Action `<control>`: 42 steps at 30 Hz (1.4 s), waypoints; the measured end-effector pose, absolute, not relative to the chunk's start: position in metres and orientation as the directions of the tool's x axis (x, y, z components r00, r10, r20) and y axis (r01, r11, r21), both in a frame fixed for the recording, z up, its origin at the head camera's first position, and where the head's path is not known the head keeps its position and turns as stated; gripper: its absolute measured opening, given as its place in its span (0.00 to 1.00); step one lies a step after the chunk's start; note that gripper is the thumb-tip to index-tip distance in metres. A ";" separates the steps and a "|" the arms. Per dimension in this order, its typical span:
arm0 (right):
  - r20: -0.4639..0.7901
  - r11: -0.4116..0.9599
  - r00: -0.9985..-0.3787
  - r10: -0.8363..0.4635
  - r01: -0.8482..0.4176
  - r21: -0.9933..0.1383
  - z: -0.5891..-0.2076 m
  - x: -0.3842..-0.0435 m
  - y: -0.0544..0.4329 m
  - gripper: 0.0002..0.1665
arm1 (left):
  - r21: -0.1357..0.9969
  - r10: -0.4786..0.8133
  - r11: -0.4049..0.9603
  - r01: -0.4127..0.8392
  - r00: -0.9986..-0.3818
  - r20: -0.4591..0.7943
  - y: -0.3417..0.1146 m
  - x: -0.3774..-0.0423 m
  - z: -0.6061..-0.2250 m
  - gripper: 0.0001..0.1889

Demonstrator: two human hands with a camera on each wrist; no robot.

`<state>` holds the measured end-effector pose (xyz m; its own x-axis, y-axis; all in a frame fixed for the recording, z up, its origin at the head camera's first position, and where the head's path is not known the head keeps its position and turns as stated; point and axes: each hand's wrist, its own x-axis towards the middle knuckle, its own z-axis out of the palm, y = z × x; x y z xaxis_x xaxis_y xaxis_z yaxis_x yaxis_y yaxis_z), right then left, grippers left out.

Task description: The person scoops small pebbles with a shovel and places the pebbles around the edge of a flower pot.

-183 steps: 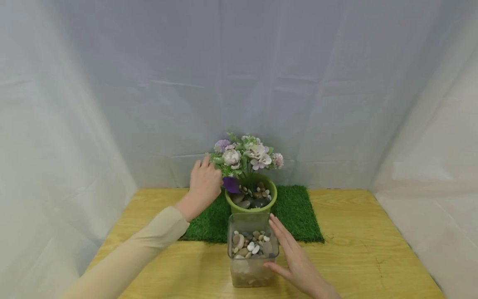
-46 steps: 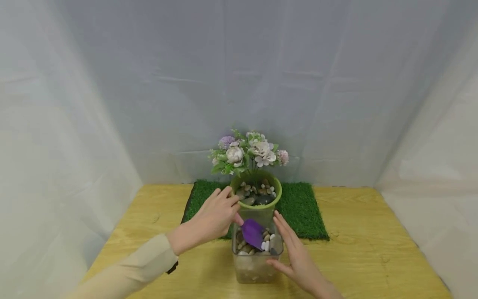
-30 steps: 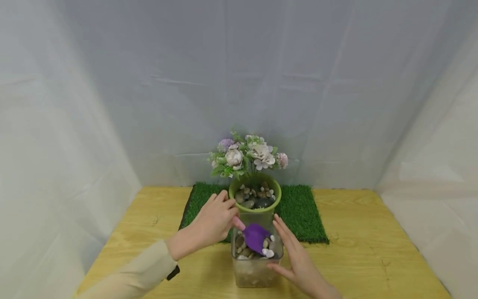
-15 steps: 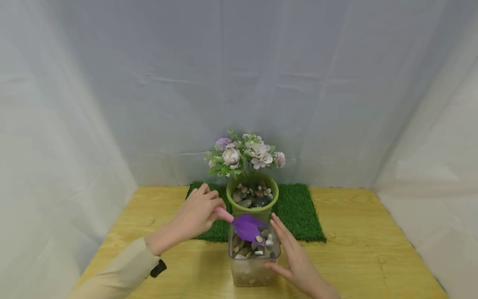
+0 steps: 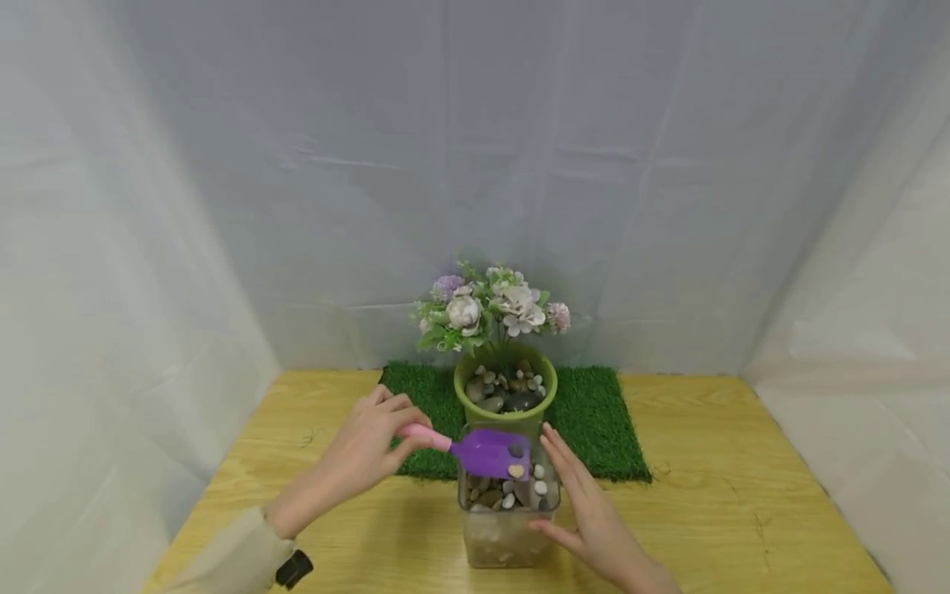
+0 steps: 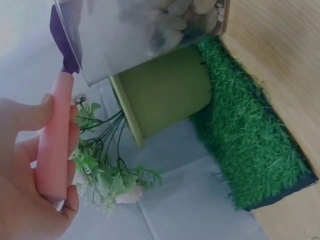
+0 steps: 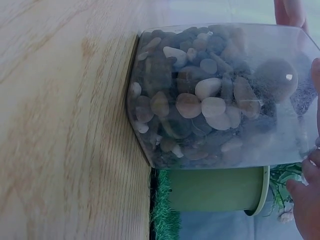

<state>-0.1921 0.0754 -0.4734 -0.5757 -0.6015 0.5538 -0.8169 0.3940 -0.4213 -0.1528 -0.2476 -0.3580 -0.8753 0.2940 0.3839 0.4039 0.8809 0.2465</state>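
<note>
My left hand (image 5: 364, 441) grips the pink handle (image 6: 56, 135) of a small scoop, thumb along one side and fingers curled around the other. The scoop's purple blade (image 5: 482, 454) lies nearly level over a clear square container (image 5: 508, 544). Near the blade's tip sit a dark pebble (image 5: 515, 451) and a beige pebble (image 5: 515, 471). Mixed pebbles (image 7: 200, 105) fill much of the container. On its right side rests my right hand (image 5: 594, 520), fingers straight along the wall and thumb at the front.
Just behind the container stands a green flowerpot (image 5: 552, 396) with stones and artificial flowers (image 5: 512, 305). A mat of artificial grass (image 5: 601, 429) lies under the pot on the wooden table (image 5: 712, 495). White sheeting (image 5: 475, 165) hangs behind and at both sides.
Earlier, the scoop was tipped over the flowerpot, then dipped into the container's pebbles. Since then my left hand has moved left and levelled the blade with pebbles on it. The right hand has stayed put.
</note>
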 end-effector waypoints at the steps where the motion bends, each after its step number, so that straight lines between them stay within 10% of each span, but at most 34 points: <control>1: 0.555 0.396 -0.575 -0.601 -0.817 -0.418 -0.473 -0.192 0.075 0.59 | 0.252 0.287 0.881 0.400 -0.877 0.386 -0.249 -0.152 -0.359 0.08; 21: 0.551 0.400 -0.572 -0.607 -0.819 -0.410 -0.475 -0.193 0.076 0.59 | 0.072 0.133 0.979 0.190 -0.867 0.481 -0.271 -0.197 -0.322 0.06; 32: 0.522 0.390 -0.590 -0.616 -0.804 -0.449 -0.478 -0.194 0.074 0.59 | -0.244 0.316 0.946 0.212 -0.771 0.553 -0.262 -0.221 -0.338 0.04; 42: 0.541 0.400 -0.586 -0.604 -0.809 -0.430 -0.477 -0.194 0.073 0.58 | -0.082 0.233 0.970 0.229 -0.783 0.576 -0.261 -0.199 -0.317 0.05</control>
